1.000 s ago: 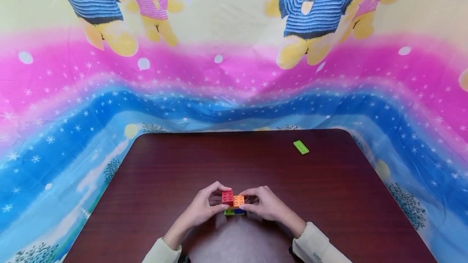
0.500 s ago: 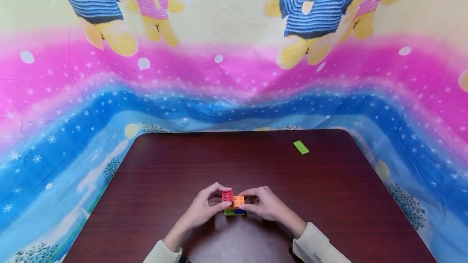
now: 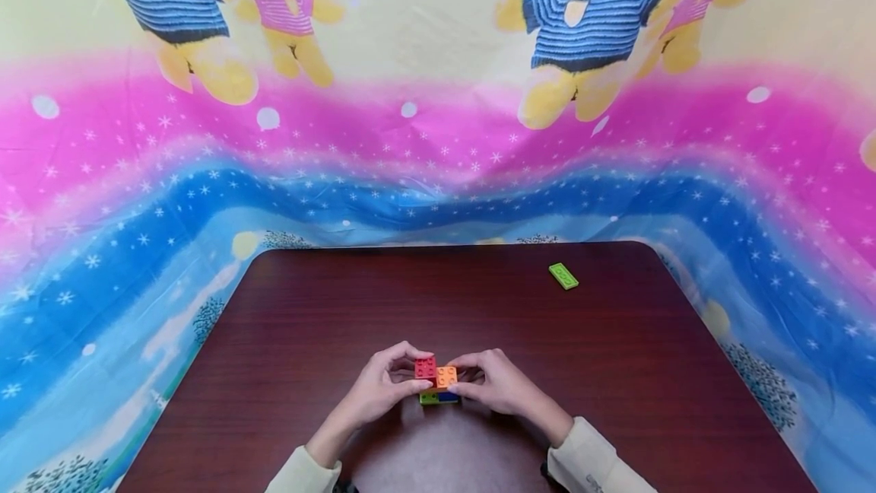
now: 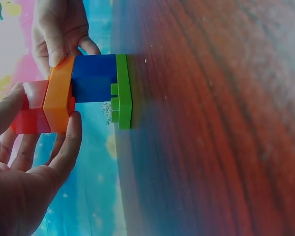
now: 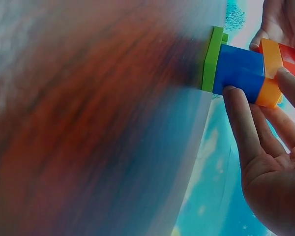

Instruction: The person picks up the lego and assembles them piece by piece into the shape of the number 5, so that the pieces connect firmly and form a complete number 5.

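A small stack of toy building bricks stands on the table before the person. Its base is a green plate (image 3: 429,399) with bare studs on the left half, and a blue brick (image 4: 94,78) rises from the other half. Across the blue one lies an orange brick (image 4: 59,96), overhanging to the left. On top of that overhang sits a red brick (image 3: 425,368). The left hand (image 3: 379,384) grips the red brick between thumb and fingers. With its thumb on the orange brick, the right hand (image 3: 498,381) holds the stack's right side; one fingertip touches the blue brick.
A loose light-green plate (image 3: 564,276) lies near the back right of the dark wooden table (image 3: 342,295). Behind and around the table hangs a printed cloth (image 3: 424,128) with bears and snowflakes.
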Motion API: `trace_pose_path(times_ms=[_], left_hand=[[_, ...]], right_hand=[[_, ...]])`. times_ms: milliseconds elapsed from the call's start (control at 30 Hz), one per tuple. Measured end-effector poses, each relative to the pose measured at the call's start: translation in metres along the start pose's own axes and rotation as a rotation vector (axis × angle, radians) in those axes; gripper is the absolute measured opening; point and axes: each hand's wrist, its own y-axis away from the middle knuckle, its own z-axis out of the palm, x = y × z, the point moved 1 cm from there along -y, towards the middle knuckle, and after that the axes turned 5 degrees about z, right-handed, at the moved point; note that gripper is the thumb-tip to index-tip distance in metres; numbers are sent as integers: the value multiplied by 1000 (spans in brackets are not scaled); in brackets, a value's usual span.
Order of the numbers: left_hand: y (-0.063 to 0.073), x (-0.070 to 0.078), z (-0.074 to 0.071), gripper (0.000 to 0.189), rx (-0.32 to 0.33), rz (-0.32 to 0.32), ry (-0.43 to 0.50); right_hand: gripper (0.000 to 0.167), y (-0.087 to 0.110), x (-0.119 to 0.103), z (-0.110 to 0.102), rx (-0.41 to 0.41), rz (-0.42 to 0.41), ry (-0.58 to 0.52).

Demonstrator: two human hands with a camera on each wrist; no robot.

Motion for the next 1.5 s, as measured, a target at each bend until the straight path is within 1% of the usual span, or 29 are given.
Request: trace_pose_path(times_ms=[200, 367, 600, 667, 900, 1267, 1500], left_hand=[[0, 0, 0, 32, 0, 7, -8], [2, 1, 0, 32, -7, 15, -22], [5, 1, 2, 34, -7, -40, -33], [5, 1, 2, 33, -4, -43, -38], [5, -1, 3, 32, -5, -15, -48], [4, -1, 2, 32, -2, -22, -53], [5, 0, 3, 32, -1, -7, -66]], right_hand=[[25, 0, -1, -1, 3, 6, 3], [27, 0, 0, 0, -2, 21, 0], [26, 0, 0, 1, 1, 18, -1], [26, 0, 0, 1, -1, 18, -3], [26, 0, 0, 0, -1, 23, 3], [27, 0, 0, 0, -1, 31, -3], [28, 1, 0, 1, 2, 26, -24]])
